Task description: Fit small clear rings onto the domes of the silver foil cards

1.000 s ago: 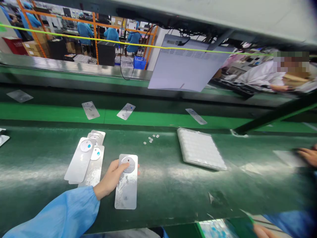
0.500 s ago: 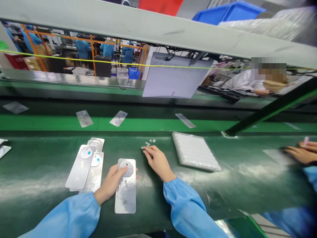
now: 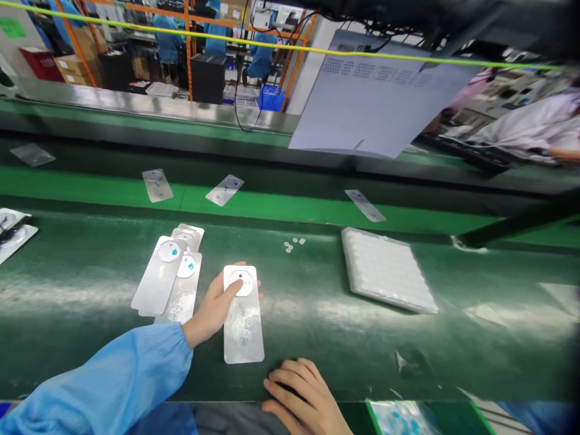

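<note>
My left hand (image 3: 215, 309) grips a silver rectangular card (image 3: 243, 332) with a round white disc near its top end. The thumb lies on the disc, and the fingers pass behind the card. Down at the bench's front edge, my right hand (image 3: 306, 396) has its fingers curled with the thumb close below them; whatever they may hold is hidden. Several small white rings (image 3: 290, 246) lie loose on the green bench beyond the card. To the left of my left hand sits an overlapping pile of similar silver cards (image 3: 156, 281), some with blue marks on their discs.
A wrapped white tray-like pack (image 3: 385, 269) lies right of the rings. Single cards (image 3: 225, 190) rest on the bright green strip behind. More cards (image 3: 16, 232) are at the far left. A white sheet (image 3: 376, 96) hangs above the back, and a dark post (image 3: 521, 220) slants at right.
My right hand has drawn back from the small rings to the bench's front edge. Fewer rings show. The left hand still holds the card, and the camera has tilted down.
</note>
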Motion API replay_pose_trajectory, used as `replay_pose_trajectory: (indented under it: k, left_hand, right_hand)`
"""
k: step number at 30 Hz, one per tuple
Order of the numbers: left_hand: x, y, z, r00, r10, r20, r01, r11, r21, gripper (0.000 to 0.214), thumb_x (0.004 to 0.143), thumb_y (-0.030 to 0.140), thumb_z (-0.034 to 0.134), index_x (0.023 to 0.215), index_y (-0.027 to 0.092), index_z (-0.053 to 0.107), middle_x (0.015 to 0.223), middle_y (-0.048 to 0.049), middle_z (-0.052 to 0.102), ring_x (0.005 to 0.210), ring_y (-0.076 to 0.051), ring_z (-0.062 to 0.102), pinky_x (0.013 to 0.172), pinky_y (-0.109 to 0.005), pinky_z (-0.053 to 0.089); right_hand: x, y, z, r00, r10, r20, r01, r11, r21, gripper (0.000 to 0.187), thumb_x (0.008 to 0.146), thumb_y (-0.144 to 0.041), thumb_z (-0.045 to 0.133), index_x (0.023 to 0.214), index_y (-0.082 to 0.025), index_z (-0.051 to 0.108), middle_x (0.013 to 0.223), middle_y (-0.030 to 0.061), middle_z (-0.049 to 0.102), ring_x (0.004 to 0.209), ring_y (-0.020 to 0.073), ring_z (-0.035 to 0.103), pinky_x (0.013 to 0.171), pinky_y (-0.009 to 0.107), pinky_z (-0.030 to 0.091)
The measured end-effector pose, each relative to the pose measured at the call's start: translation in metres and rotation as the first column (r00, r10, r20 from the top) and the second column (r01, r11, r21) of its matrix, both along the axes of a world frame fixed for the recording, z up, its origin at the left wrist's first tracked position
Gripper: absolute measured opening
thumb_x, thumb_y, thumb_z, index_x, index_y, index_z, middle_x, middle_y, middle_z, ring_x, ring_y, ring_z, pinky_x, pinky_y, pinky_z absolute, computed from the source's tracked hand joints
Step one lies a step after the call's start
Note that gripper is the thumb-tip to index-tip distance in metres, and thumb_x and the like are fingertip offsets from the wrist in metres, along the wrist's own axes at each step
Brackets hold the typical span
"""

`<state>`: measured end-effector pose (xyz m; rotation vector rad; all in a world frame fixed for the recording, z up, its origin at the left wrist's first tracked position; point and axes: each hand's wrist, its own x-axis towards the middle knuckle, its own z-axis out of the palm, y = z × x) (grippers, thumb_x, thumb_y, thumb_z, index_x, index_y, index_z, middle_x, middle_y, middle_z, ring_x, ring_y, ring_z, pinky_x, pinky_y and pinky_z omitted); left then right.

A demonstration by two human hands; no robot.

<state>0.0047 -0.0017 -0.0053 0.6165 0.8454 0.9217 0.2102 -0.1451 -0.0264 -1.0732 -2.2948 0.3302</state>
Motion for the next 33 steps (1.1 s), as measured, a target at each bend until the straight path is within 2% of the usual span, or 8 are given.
replay_pose_trajectory:
  k: [6,9,11,13,18,23,27,33]
  left_hand:
    - [-0.001,0.000,-0.003,0.999,-0.019,-0.027,0.020,0.999,0.036,0.073,0.085,0.042,0.074,0.148,0.020,0.042,0.115,-0.0164,0.074,0.092,-0.031,0.076,0.080,-0.041,0.058]
    - [-0.003,-0.004,-0.002,0.995,-0.026,-0.100,0.040,0.989,0.143,0.081,0.091,0.041,0.067,0.158,0.024,0.024,0.120,-0.0151,0.072,0.098,-0.029,0.075,0.086,-0.042,0.057]
    - [-0.005,-0.008,-0.001,0.974,0.023,-0.225,0.040,0.962,0.269,0.083,0.093,0.039,0.065,0.161,0.028,0.017,0.124,-0.0130,0.070,0.103,-0.027,0.073,0.091,-0.039,0.056]
    - [-0.007,-0.010,0.002,0.927,0.044,-0.372,0.112,0.915,0.388,0.068,0.096,0.037,0.061,0.157,0.026,0.034,0.123,-0.0111,0.070,0.103,-0.026,0.072,0.090,-0.035,0.055]
    - [-0.007,-0.011,0.004,0.820,0.056,-0.569,0.324,0.775,0.543,0.028,0.096,0.034,0.060,0.115,0.022,0.077,0.114,-0.0082,0.077,0.105,-0.026,0.071,0.091,-0.033,0.053]
    - [-0.005,-0.012,0.001,0.851,0.045,-0.523,0.322,0.742,0.589,0.027,0.088,0.035,0.073,0.113,0.026,0.080,0.110,-0.0075,0.079,0.100,-0.027,0.073,0.090,-0.034,0.054]
    - [-0.005,-0.013,0.000,0.860,0.038,-0.509,0.311,0.751,0.582,0.033,0.085,0.038,0.076,0.116,0.026,0.078,0.110,-0.0075,0.079,0.089,-0.025,0.074,0.076,-0.031,0.055]
    - [-0.006,-0.014,0.003,0.834,-0.019,-0.552,0.408,0.696,0.591,0.023,0.089,0.038,0.072,0.107,0.027,0.082,0.082,-0.0051,0.081,0.069,-0.021,0.068,0.070,-0.030,0.052]
  right_hand:
    - [-0.002,0.003,0.002,0.981,0.151,-0.125,-0.166,0.979,-0.118,0.022,0.101,-0.019,0.057,0.118,-0.026,0.071,0.100,0.0060,0.079,0.091,0.0218,0.074,0.088,0.037,0.059]
    - [-0.004,0.008,0.006,0.929,-0.106,-0.355,-0.034,0.930,-0.366,0.018,0.101,-0.024,0.058,0.095,-0.023,0.075,0.087,0.0058,0.079,0.081,0.0215,0.075,0.076,0.032,0.061]
    - [-0.005,0.022,0.015,0.860,-0.333,-0.388,0.059,0.818,-0.572,0.024,0.098,-0.034,0.064,0.083,-0.021,0.076,0.076,0.0065,0.078,0.069,0.0209,0.074,0.063,0.027,0.060]
    - [-0.005,0.045,0.028,0.817,-0.429,-0.384,0.061,0.728,-0.683,0.031,0.093,-0.046,0.068,0.082,-0.019,0.079,0.072,0.0065,0.076,0.059,0.0188,0.070,0.054,0.026,0.057]
    - [-0.005,0.098,0.057,0.825,-0.353,-0.441,-0.060,0.722,-0.690,0.038,0.093,-0.053,0.065,0.095,-0.019,0.081,0.077,0.0032,0.068,0.055,0.0132,0.063,0.058,0.028,0.055]
    - [-0.014,0.105,0.061,0.825,-0.340,-0.451,-0.129,0.664,-0.736,0.032,0.092,-0.049,0.067,0.096,-0.018,0.075,0.082,0.0032,0.069,0.058,0.0126,0.061,0.058,0.027,0.053]
    - [-0.014,0.101,0.057,0.757,-0.379,-0.532,-0.203,0.637,-0.744,0.037,0.091,-0.048,0.070,0.112,-0.023,0.054,0.081,-0.0014,0.066,0.059,0.0119,0.057,0.058,0.026,0.051]
    - [-0.011,0.102,0.060,0.769,-0.336,-0.544,-0.267,0.603,-0.751,0.039,0.092,-0.050,0.068,0.105,-0.027,0.039,0.086,-0.0027,0.064,0.066,0.0117,0.055,0.060,0.024,0.047]
